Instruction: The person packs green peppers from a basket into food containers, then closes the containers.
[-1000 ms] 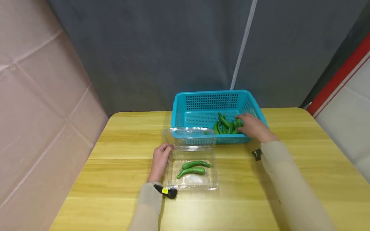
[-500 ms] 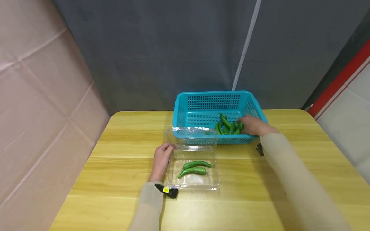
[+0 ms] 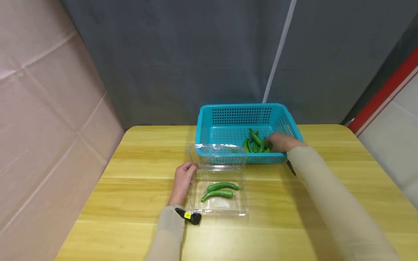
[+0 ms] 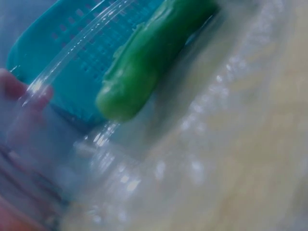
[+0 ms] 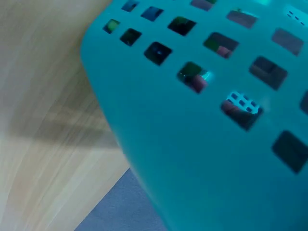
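Note:
A clear plastic clamshell box (image 3: 241,203) lies on the table with its lid raised at the back. Two green chili peppers (image 3: 217,194) lie side by side in its base. My left hand (image 3: 183,181) pinches the left edge of the box near the hinge; fingertips (image 4: 41,94) show by the plastic in the left wrist view. Behind the box stands a blue perforated basket (image 3: 241,105) with several green chili peppers (image 3: 255,137) heaped at its right front. Among them reaches my right hand (image 3: 281,142), fingers down at the rightmost pepper. I cannot tell whether they grip it.
The basket's front wall (image 3: 271,158) stands close behind the box, and the raised lid overlaps its front left. A grey partition (image 3: 183,72) rises behind the wooden table (image 3: 130,203). A pinkish panel (image 3: 49,119) stands to the left.
My right hand has moved down into the pepper heap and a little left, covering more of the rightmost pepper. My left hand, the box and its two peppers keep their places.

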`<state>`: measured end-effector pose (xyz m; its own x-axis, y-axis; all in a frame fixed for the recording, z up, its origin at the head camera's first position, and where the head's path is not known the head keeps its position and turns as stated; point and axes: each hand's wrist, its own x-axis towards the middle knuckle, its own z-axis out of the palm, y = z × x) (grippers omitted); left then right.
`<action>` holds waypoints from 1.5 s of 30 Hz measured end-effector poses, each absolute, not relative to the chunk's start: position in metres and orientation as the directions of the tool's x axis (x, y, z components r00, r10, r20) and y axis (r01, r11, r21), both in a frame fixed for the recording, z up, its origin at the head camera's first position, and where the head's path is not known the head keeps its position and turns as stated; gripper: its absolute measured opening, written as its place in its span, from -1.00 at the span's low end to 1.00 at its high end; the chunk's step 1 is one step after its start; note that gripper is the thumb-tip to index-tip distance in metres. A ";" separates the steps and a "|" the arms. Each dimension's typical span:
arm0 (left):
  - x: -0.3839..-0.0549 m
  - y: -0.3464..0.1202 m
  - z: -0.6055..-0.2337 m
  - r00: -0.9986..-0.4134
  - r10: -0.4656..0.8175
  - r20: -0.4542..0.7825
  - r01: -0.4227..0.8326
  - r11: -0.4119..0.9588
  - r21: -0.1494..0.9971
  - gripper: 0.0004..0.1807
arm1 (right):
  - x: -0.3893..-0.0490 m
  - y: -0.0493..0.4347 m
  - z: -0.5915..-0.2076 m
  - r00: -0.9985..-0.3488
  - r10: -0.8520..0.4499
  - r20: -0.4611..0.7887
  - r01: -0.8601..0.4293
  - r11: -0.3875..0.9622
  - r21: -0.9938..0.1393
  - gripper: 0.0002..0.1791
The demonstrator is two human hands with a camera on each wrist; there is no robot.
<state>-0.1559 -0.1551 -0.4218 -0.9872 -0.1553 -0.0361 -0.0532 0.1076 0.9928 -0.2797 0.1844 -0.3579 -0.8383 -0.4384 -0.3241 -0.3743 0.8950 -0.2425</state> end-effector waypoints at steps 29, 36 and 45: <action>-0.155 -0.155 -0.419 -0.989 -0.144 -0.027 -0.044 0.116 0.992 -0.80 | -0.282 0.198 -0.334 -0.827 -0.517 -0.222 -0.444 0.842 -0.307 -0.54; -0.155 -0.153 -0.418 -0.988 -0.150 -0.034 -0.052 0.114 0.992 -0.80 | -0.275 0.199 -0.316 -0.837 -0.507 -0.206 -0.451 0.852 -0.266 -0.51; -0.161 -0.157 -0.426 -0.989 -0.144 -0.032 -0.047 0.100 0.994 -0.79 | -0.262 0.182 -0.299 -0.851 -0.506 -0.140 -0.476 0.856 -0.202 -0.79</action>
